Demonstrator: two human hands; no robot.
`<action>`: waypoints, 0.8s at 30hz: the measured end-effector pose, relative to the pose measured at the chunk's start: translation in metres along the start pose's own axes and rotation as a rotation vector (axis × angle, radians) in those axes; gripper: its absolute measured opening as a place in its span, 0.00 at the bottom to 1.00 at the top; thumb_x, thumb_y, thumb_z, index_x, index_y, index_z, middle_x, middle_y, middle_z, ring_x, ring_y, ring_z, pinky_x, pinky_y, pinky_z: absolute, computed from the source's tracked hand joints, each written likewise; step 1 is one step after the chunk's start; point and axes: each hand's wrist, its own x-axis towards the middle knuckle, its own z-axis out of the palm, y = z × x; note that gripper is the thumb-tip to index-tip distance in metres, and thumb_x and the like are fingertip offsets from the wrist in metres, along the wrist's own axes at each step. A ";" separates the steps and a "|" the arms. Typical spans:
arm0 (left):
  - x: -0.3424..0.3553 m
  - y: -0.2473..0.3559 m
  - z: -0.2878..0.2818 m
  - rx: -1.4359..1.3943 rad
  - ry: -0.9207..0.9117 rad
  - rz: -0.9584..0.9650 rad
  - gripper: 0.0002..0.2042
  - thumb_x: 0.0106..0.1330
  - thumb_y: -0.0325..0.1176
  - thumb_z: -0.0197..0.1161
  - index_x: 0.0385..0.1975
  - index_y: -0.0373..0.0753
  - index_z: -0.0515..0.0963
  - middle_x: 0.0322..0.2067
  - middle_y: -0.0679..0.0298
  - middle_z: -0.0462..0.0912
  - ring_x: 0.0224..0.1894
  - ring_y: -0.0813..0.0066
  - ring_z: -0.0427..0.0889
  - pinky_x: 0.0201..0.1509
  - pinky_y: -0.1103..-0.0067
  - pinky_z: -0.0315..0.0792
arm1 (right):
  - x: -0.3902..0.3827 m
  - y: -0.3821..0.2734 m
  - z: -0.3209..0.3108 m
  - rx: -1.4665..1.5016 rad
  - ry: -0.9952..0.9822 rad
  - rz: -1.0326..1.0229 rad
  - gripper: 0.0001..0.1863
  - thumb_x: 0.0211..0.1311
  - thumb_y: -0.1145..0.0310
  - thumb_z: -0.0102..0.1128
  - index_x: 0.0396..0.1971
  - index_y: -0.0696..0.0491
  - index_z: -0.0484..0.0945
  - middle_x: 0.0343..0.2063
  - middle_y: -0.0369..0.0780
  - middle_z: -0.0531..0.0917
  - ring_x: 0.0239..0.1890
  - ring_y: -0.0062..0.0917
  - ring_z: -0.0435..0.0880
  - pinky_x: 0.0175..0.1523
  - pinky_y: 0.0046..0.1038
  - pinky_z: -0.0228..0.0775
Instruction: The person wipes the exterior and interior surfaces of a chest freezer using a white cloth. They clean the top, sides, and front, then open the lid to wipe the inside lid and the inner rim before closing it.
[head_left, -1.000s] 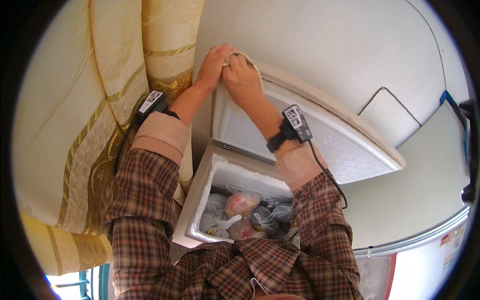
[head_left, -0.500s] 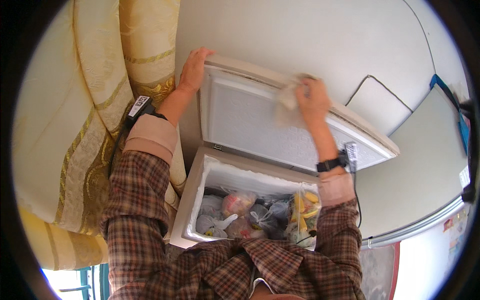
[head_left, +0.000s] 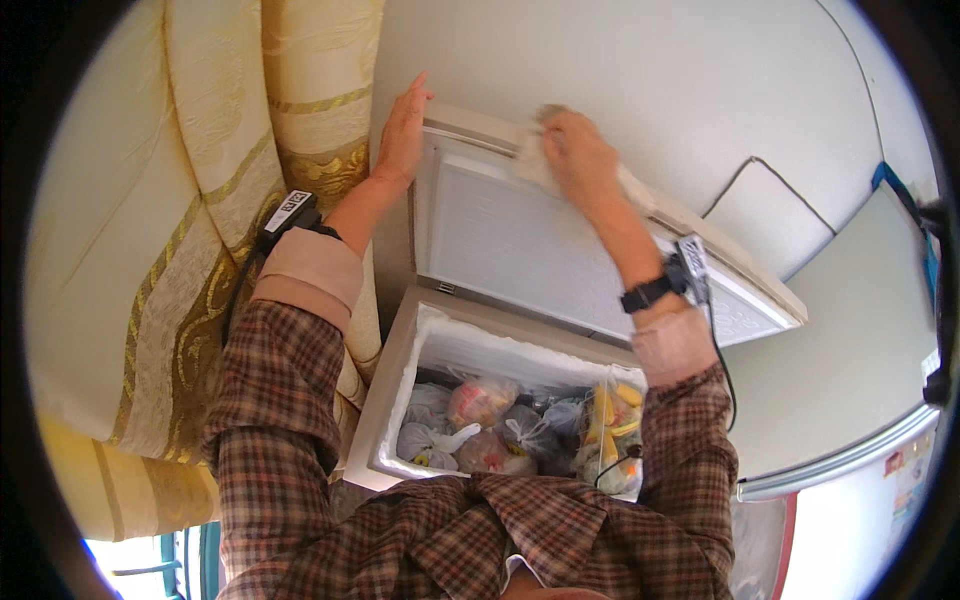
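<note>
Your left hand [head_left: 402,135], fingers straight and close together, rests at the upper-left corner of the raised lid [head_left: 520,225], near the curtain [head_left: 320,65]. At upper centre, your right hand [head_left: 583,155] has its fingers curled on one cloth [head_left: 537,165] at the lid's top edge; blur hides the cloth's long axis. The single lid runs long from upper left toward lower right, with bare wall [head_left: 650,75] above. Below, the one freezer [head_left: 385,430] holds at least five bags [head_left: 483,402].
</note>
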 end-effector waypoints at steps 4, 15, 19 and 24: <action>0.009 0.005 0.005 -0.119 -0.015 -0.035 0.30 0.74 0.53 0.38 0.68 0.37 0.57 0.62 0.60 0.65 0.66 0.68 0.59 0.70 0.76 0.49 | 0.054 -0.073 0.070 -0.001 0.094 -0.144 0.06 0.59 0.67 0.55 0.35 0.51 0.72 0.34 0.41 0.79 0.42 0.36 0.79 0.41 0.37 0.74; -0.027 -0.049 0.002 0.003 0.034 -0.288 0.34 0.72 0.57 0.41 0.65 0.33 0.61 0.63 0.52 0.65 0.66 0.60 0.62 0.68 0.74 0.53 | 0.056 -0.085 0.067 -0.017 0.107 -0.162 0.10 0.54 0.71 0.57 0.35 0.52 0.70 0.33 0.41 0.77 0.41 0.37 0.78 0.37 0.38 0.74; -0.042 -0.039 0.008 0.196 0.118 -0.198 0.35 0.71 0.58 0.42 0.64 0.31 0.61 0.62 0.51 0.67 0.64 0.58 0.65 0.67 0.73 0.55 | 0.034 -0.051 0.039 -0.113 0.047 -0.027 0.09 0.56 0.69 0.55 0.36 0.52 0.69 0.33 0.41 0.77 0.42 0.36 0.78 0.38 0.38 0.75; -0.050 -0.038 0.011 0.209 0.076 -0.181 0.37 0.70 0.59 0.42 0.67 0.32 0.57 0.65 0.50 0.63 0.67 0.58 0.61 0.69 0.73 0.52 | -0.024 0.034 -0.027 -0.176 0.111 0.126 0.07 0.60 0.66 0.52 0.38 0.50 0.70 0.35 0.42 0.78 0.42 0.39 0.78 0.41 0.41 0.74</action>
